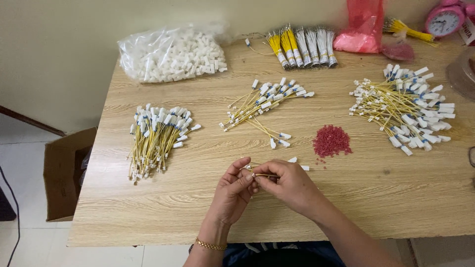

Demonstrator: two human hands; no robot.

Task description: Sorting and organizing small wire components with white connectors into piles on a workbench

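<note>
While both hands meet low over the middle of the wooden worktop (346,207), the left hand (233,190) and the right hand (289,184) are pinched together on one thin yellow wire (267,175), fingertips closed on it from either side, and it sits just above the worktop between them, white connector tips poking out past the knuckles. A gold bracelet (210,244) circles the left wrist. Just beyond the right hand, a small heap of red beads (331,141) lies on the wood, near but apart from the fingers. Straight ahead, a loose fan of yellow wires (264,106) with white ends is spread out; off to the left, a tidier bunch of wires (156,138) lies pointing toward the near edge; over on the right, a big tangled pile of wires (403,109) sprawls. At the back left, a clear bag of white connectors (170,53) bulges; beside it, taped bundles of wires (303,47), yellow and white, lie in a row. A pink plastic bag (363,29) and a pink alarm clock (445,19) sit at the far right corner. Down on the floor to the left, an open cardboard box (67,173) stands beside the worktop.
</note>
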